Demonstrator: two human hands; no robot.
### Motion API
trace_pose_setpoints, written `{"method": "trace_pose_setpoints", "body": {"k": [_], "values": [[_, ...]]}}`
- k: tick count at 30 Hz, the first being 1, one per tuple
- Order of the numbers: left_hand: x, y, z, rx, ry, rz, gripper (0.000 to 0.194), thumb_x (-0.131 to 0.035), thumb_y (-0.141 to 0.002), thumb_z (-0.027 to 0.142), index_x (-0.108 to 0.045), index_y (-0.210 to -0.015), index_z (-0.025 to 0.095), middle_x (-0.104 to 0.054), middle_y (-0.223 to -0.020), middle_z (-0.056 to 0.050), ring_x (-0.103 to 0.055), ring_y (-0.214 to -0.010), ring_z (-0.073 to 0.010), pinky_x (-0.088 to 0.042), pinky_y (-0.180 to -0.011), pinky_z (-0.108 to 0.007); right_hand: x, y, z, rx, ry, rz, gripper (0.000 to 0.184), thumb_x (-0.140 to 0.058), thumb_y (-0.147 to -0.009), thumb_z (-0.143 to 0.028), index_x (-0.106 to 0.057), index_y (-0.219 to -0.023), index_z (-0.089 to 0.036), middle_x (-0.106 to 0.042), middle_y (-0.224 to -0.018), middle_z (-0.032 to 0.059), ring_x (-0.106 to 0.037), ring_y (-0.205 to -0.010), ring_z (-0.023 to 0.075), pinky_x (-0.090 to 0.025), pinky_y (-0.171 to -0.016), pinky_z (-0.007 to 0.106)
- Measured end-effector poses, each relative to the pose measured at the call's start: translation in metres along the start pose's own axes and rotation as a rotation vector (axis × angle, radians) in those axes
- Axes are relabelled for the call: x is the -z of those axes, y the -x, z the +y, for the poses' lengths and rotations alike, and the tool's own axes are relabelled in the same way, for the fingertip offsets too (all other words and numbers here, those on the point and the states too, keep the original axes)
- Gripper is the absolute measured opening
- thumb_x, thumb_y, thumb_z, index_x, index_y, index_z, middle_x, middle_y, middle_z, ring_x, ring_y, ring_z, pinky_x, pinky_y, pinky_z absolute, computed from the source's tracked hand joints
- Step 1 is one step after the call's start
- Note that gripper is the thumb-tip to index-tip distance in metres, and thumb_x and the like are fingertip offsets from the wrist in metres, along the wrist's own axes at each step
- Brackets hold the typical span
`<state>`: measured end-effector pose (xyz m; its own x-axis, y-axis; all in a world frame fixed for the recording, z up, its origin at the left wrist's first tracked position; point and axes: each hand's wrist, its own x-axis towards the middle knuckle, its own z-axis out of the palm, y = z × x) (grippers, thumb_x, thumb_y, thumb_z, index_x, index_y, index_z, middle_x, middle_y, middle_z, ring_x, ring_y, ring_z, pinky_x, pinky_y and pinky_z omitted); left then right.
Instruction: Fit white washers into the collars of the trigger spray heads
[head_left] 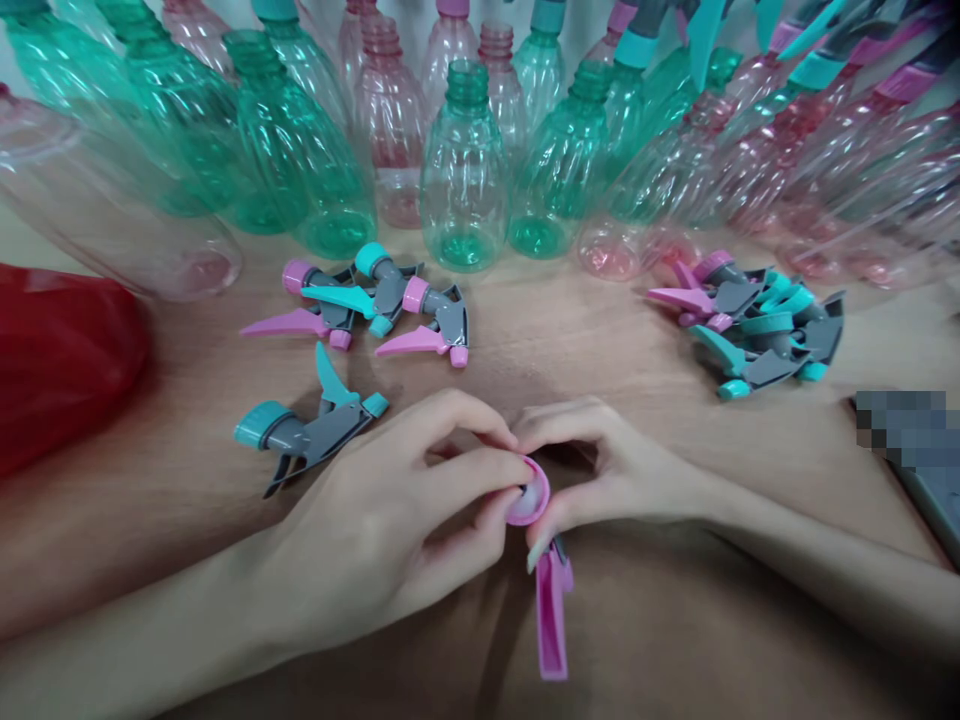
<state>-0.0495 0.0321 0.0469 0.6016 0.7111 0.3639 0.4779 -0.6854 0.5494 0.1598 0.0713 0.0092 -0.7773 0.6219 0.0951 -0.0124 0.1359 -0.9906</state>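
Observation:
Both my hands meet low in the middle of the wooden table (637,630) around one pink spray-trigger head (541,545). My left hand (397,520) pinches its round pink cap with thumb and fingers. My right hand (600,470) grips the same head from the other side, fingers curled. The pink trigger lever hangs down toward me below the hands. Just left of my left hand lies a teal and grey trigger head (307,425).
Three more trigger heads (375,305) lie in a group ahead, and a pile of several (754,325) sits at the right. Green and pink empty plastic bottles (465,175) fill the back. A red bag (60,350) lies at the left; a blurred object (911,435) at the right edge.

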Motion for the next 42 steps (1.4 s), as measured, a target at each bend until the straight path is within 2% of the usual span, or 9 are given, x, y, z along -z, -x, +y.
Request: {"method": "trace_pose_setpoints", "body": {"k": [6, 9, 13, 17, 20, 23, 30, 35, 42], "values": [[0.003, 0.001, -0.004, -0.088, -0.076, -0.073, 0.023, -0.053, -0.086, 0.013, -0.061, -0.107, 0.02, -0.059, -0.105, -0.005, -0.062, -0.081, -0.0141, -0.053, -0.067, -0.023, 0.009, -0.001, -0.005, -0.044, -0.042, -0.137, 0.026, -0.078, -0.072, -0.028, -0.073, -0.096, -0.018, -0.067, -0.088, 0.0008, -0.062, -0.088, 0.0153, -0.049, -0.083, 0.028], [0.005, 0.0, -0.004, -0.118, -0.08, -0.132, 0.019, -0.051, -0.088, 0.014, -0.061, -0.103, 0.021, -0.06, -0.104, -0.005, -0.06, -0.08, -0.0148, -0.052, -0.066, -0.024, 0.009, -0.001, -0.006, -0.044, -0.07, -0.195, 0.024, -0.078, -0.072, -0.027, -0.073, -0.093, -0.018, -0.067, -0.093, 0.0012, -0.063, -0.087, 0.0143, -0.048, -0.087, 0.028], [0.002, 0.0, -0.003, -0.106, 0.042, -0.141, 0.019, -0.052, -0.087, 0.013, -0.063, -0.099, 0.023, -0.06, -0.101, -0.004, -0.058, -0.082, -0.0154, -0.051, -0.067, -0.025, 0.008, -0.002, -0.007, -0.078, -0.142, -0.274, 0.021, -0.078, -0.071, -0.025, -0.073, -0.09, -0.018, -0.068, -0.095, 0.0012, -0.064, -0.091, 0.0146, -0.049, -0.088, 0.027], [-0.001, 0.0, -0.001, -0.086, 0.153, -0.148, 0.019, -0.055, -0.084, 0.009, -0.064, -0.094, 0.022, -0.06, -0.096, -0.004, -0.057, -0.087, -0.017, -0.051, -0.073, -0.027, 0.006, -0.004, -0.006, -0.019, -0.211, -0.33, 0.018, -0.079, -0.069, -0.022, -0.074, -0.086, -0.018, -0.07, -0.093, 0.0014, -0.064, -0.093, 0.015, -0.049, -0.089, 0.028], [0.002, -0.003, 0.002, -0.078, 0.141, -0.143, 0.018, -0.055, -0.084, 0.009, -0.064, -0.094, 0.021, -0.06, -0.096, -0.004, -0.058, -0.085, -0.0161, -0.052, -0.07, -0.026, 0.006, -0.004, -0.004, -0.027, -0.223, -0.313, 0.019, -0.078, -0.071, -0.022, -0.074, -0.089, -0.017, -0.07, -0.093, 0.0017, -0.064, -0.092, 0.0144, -0.049, -0.088, 0.027], [0.008, -0.007, 0.007, -0.006, 0.1, -0.159, 0.017, -0.053, -0.085, 0.01, -0.063, -0.094, 0.021, -0.057, -0.097, -0.004, -0.059, -0.079, -0.0137, -0.051, -0.066, -0.024, 0.007, -0.004, -0.003, -0.046, -0.246, -0.306, 0.019, -0.077, -0.073, -0.025, -0.074, -0.091, -0.019, -0.07, -0.094, 0.0014, -0.065, -0.091, 0.0145, -0.05, -0.087, 0.027], [0.008, -0.008, 0.014, 0.044, 0.089, -0.236, 0.016, -0.051, -0.087, 0.013, -0.063, -0.094, 0.021, -0.055, -0.099, -0.002, -0.058, -0.078, -0.0122, -0.05, -0.068, -0.024, 0.007, -0.005, -0.004, -0.017, -0.252, -0.321, 0.022, -0.08, -0.07, -0.022, -0.074, -0.09, -0.018, -0.071, -0.095, 0.0017, -0.064, -0.095, 0.015, -0.049, -0.089, 0.027], [0.006, -0.006, 0.016, 0.04, 0.105, -0.246, 0.014, -0.051, -0.088, 0.013, -0.063, -0.092, 0.02, -0.055, -0.098, -0.002, -0.058, -0.083, -0.0129, -0.05, -0.071, -0.023, 0.004, -0.003, -0.004, -0.038, -0.219, -0.29, 0.025, -0.083, -0.065, -0.023, -0.073, -0.087, -0.017, -0.069, -0.09, 0.0006, -0.063, -0.09, 0.0152, -0.05, -0.086, 0.029], [0.011, -0.01, 0.017, 0.036, 0.03, -0.275, 0.018, -0.051, -0.081, 0.01, -0.062, -0.091, 0.021, -0.055, -0.096, -0.003, -0.055, -0.083, -0.015, -0.048, -0.066, -0.025, 0.001, 0.0, -0.001, 0.017, -0.15, -0.216, 0.03, -0.085, -0.061, -0.029, -0.073, -0.087, -0.019, -0.066, -0.099, 0.0013, -0.061, -0.094, 0.0154, -0.047, -0.091, 0.03]]}}
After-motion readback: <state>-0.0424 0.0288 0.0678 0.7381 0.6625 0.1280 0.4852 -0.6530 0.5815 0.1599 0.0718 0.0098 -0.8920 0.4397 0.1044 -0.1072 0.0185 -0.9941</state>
